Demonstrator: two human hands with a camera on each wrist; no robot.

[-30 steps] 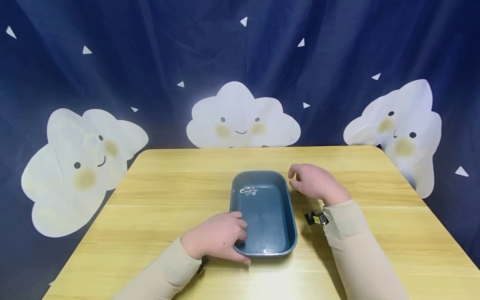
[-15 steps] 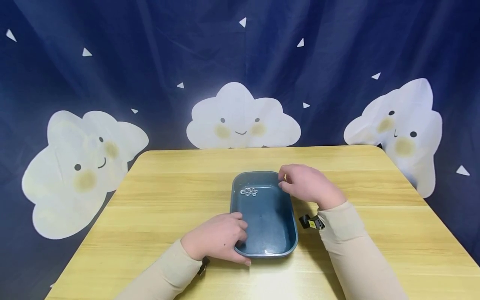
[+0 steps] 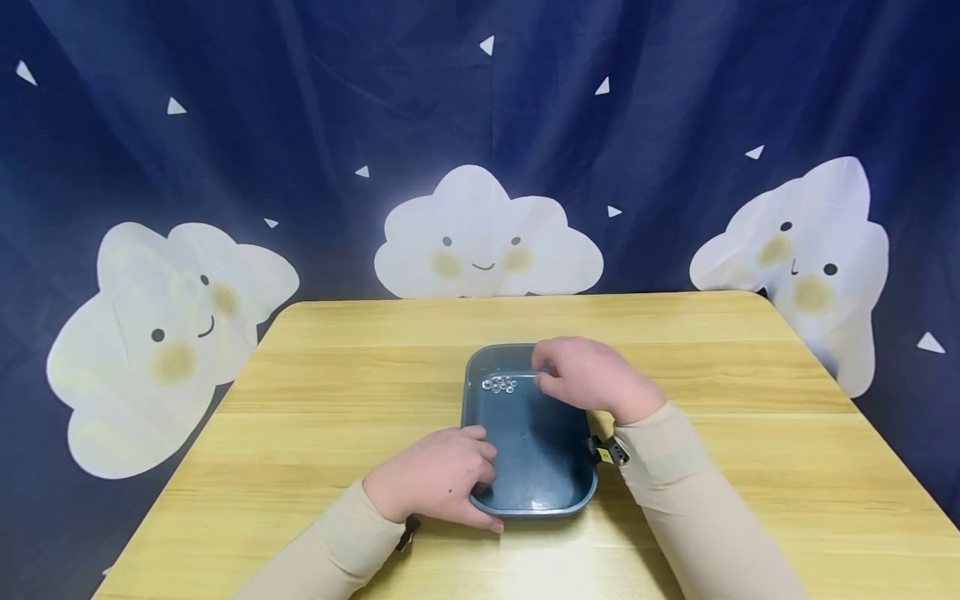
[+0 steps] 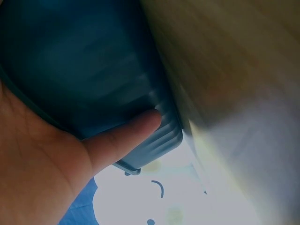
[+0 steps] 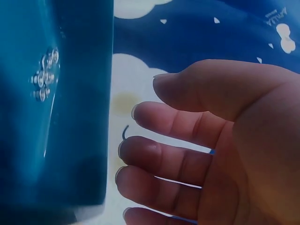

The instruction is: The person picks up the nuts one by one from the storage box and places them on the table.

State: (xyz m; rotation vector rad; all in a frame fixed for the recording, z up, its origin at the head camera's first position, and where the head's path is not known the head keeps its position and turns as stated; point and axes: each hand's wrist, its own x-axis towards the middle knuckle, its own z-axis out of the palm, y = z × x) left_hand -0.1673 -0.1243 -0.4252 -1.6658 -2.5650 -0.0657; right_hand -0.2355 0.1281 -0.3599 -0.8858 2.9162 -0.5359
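A dark blue rectangular tray lies on the table in the head view. Its near left corner is gripped by my left hand, fingers over the rim and thumb outside; the left wrist view shows the thumb along the tray's outer wall. Several small shiny ring-like pieces sit clustered at the tray's far left, also as silvery bits in the right wrist view. Over the tray's far right side hovers my right hand, fingers loosely bent and holding nothing, to the right of the pieces.
The wood-grain table extends on all sides of the tray. Behind it hangs a dark blue curtain with white smiling clouds. A small black wrist camera hangs beneath the right wrist, over the tray's right rim.
My right hand has moved left, from beside the tray to above its far right part. The left hand, the tray and the small pieces stay where they were.
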